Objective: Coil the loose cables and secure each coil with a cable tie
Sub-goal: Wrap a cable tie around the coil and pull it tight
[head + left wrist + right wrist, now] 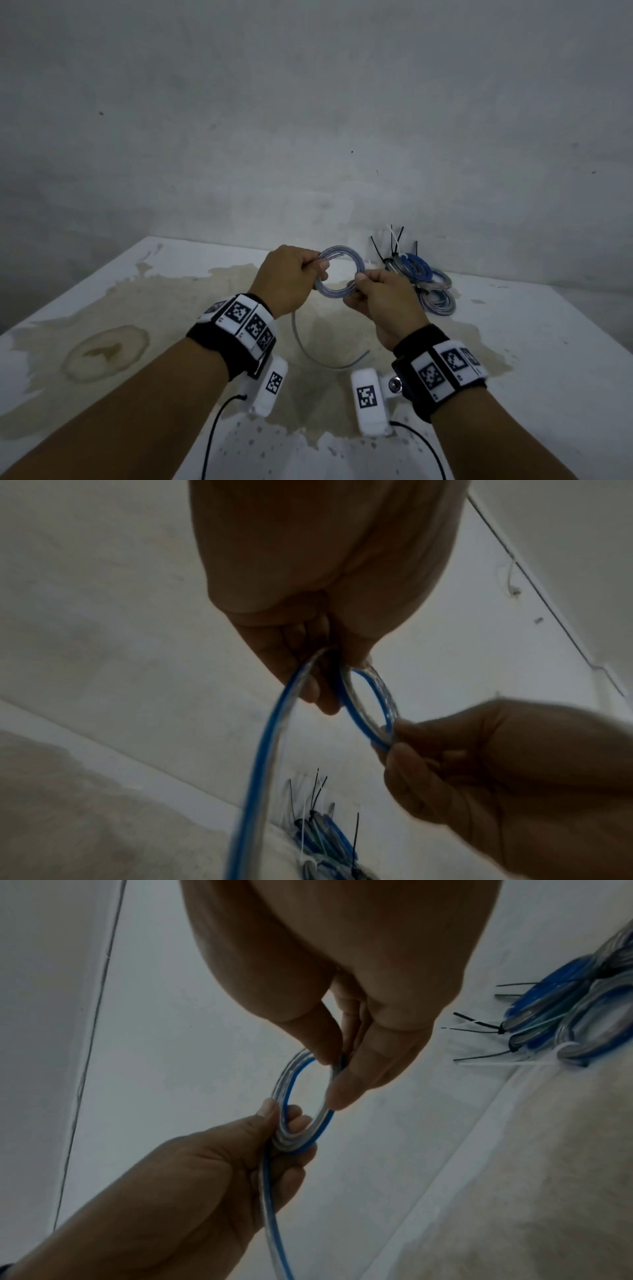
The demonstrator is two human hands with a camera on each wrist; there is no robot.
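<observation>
A clear and blue cable wound into a small coil (342,255) hangs above the table between both hands. My left hand (294,274) grips the coil's left side, fingers curled round the strands (287,1137). My right hand (373,291) pinches the coil's right side between thumb and fingers (339,1064). The cable's loose tail (318,356) drops from the left hand and curves across the table; in the left wrist view the tail (260,750) runs down past the camera.
Several coiled cables (424,277) bound with black and white cable ties (395,240) lie at the table's back right, near the wall. The white table (548,342) has a large yellowish stain (102,353) across its middle and left.
</observation>
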